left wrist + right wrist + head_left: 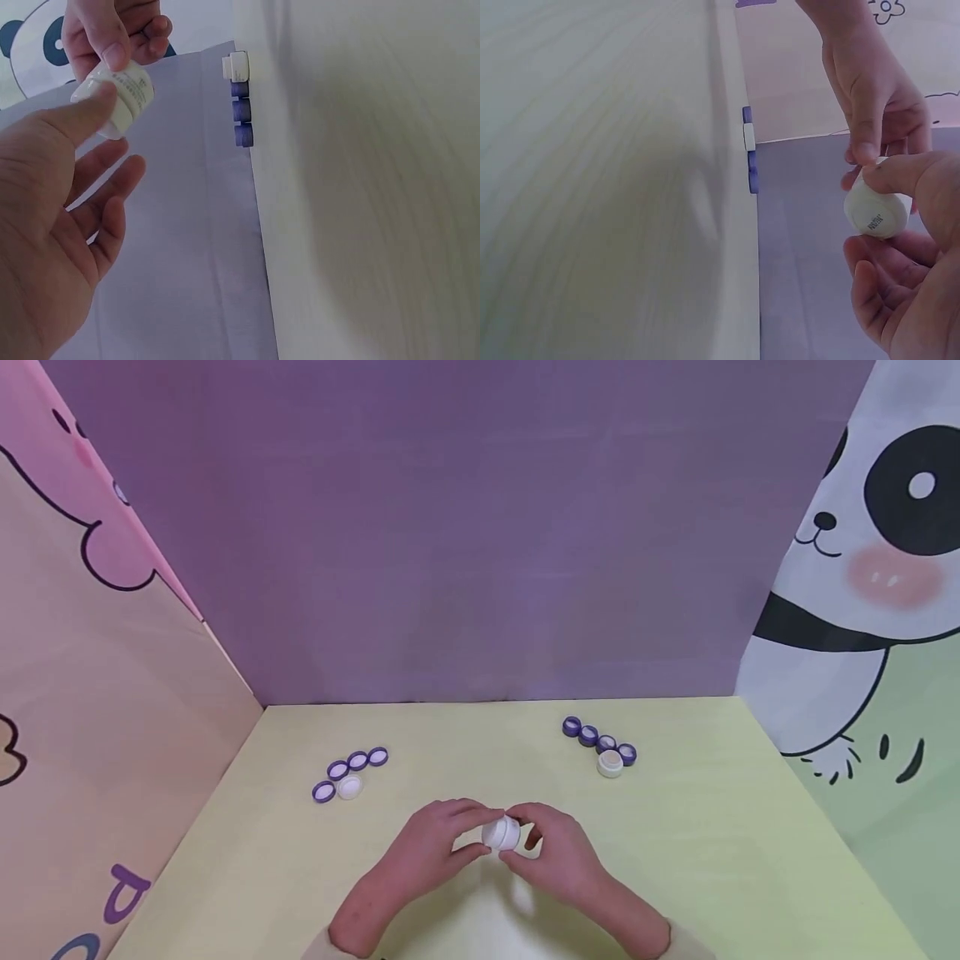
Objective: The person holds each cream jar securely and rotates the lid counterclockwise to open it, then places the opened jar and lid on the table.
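Observation:
A small white jar is held between both hands over the front middle of the table, tipped on its side. My left hand pinches the lid end with thumb and fingers. From the other side, my right hand pinches the jar's body. In the left wrist view, the jar shows small print on its side, and the left thumb lies across the lid end. The right wrist view shows the jar's base with small dark print, under the right thumb. Whether the lid is screwed tight I cannot tell.
On the left lie several purple-rimmed lids in a slanting row, with a white lid beside them. Back right stand several small purple jars in a row, a white jar in front. Printed panels and a purple backdrop surround the table.

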`<state>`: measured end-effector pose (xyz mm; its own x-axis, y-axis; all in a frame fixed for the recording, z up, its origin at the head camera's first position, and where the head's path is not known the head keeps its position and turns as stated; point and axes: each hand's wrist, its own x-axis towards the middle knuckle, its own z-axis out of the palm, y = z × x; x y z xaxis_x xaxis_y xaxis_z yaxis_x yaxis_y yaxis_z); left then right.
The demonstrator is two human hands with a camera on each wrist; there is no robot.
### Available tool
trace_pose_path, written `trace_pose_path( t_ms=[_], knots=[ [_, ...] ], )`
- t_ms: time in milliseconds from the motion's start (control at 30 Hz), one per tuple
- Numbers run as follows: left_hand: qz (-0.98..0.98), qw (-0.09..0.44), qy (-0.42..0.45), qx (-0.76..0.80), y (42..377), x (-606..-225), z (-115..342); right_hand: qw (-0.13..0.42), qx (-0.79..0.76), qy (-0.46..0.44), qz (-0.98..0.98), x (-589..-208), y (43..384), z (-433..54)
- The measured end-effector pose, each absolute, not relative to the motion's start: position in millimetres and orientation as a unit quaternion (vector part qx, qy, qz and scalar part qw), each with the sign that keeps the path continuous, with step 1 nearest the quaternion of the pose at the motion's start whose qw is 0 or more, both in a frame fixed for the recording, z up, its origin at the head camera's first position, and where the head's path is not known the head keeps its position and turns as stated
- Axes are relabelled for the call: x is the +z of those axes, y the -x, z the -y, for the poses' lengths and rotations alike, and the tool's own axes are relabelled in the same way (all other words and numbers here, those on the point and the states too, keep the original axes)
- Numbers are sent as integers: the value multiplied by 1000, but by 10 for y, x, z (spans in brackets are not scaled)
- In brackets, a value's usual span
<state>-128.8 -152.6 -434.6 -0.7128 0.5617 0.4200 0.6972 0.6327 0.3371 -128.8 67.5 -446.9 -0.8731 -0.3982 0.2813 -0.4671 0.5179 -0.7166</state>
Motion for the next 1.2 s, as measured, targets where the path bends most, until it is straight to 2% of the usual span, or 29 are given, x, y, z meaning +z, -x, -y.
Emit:
trace_pose_path(
  t_ms=[200,433,767,1200],
  knots=[
    [912,104,315,-242,1293,-4378,1517,46,417,-246,874,-4485,1265,-670],
    [919,135,303,-212,1330,-4372,1495,58,410,-242,877,-4482,1313,-678],
    [906,44,281,-313,1281,-4394,1524,45,429,-245,868,-4542,1336,-703],
    [884,73,342,-311,1326,-4374,1486,22,435,-253,864,-4520,1322,-694]
  ],
)
